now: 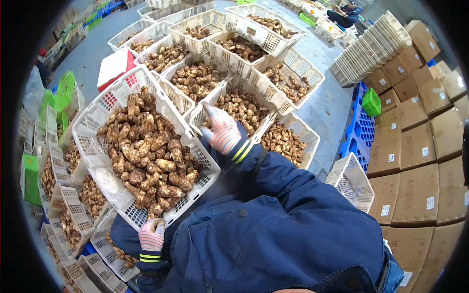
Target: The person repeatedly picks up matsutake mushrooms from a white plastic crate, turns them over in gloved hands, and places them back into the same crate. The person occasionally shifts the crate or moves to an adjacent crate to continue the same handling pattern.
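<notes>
A white plastic crate (96, 168) heaped with brown-and-cream matsutake-like mushrooms (150, 154) sits tilted before me, by my lap. My left hand (151, 235), in a striped knit glove, grips its near rim, thumb on top. My right hand (222, 131), gloved alike, is just past the crate's right side. Its fingers point away from me, thumb apart, and nothing shows in its grasp. Beneath and beyond it lies another crate of smaller mushrooms (243, 110). Close by that one stands a crate of still smaller mushrooms (284, 143).
More mushroom crates (199, 78) cluster ahead, some overlapping. A red-and-white box (114, 69) stands left of them. Stacked mushroom crates (75, 208) line my left. Cardboard boxes (414, 183), blue pallets (353, 128) and nested crates (370, 49) are to my right. A person (344, 15) sits far off.
</notes>
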Available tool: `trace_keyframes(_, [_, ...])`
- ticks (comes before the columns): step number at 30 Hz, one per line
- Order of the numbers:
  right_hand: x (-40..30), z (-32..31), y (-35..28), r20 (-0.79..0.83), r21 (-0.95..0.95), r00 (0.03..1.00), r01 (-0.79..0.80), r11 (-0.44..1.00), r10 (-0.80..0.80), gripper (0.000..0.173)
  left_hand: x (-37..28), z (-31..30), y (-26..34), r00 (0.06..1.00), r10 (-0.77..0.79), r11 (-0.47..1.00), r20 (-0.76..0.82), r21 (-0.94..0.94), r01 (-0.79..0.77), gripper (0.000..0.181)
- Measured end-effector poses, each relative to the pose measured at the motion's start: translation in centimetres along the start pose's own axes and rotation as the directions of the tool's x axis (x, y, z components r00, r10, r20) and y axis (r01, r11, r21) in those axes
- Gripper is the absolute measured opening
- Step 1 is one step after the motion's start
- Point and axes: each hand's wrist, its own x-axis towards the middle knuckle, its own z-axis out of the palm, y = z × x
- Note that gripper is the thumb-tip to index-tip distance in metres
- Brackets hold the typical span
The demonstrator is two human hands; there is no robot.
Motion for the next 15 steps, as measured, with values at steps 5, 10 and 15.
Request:
trace_keyframes(5, [-1.7,1.9,0.5,0.481,0.123,0.868,-0.21,0.97,0.127,0.046,0.5,-1.4,1.6,0.997,0.018,0.968,0.075,0.249,-0.037,0.029])
trace_keyframes(10, [-1.3,3.4,0.5,0.449,-0.002,0.878,-0.183,0.983,0.164,0.051,1.0,-0.9,0.4,0.995,-0.061,0.996,0.075,0.071,0.056,0.029])
trace_keyframes(15, [-0.8,1.9,0.3,0.357,0.025,0.934,-0.032,0.999,0.021,0.045,0.1,-2.1,3.9,0.997,0.007,0.965,-0.075,-0.261,-0.026,0.024])
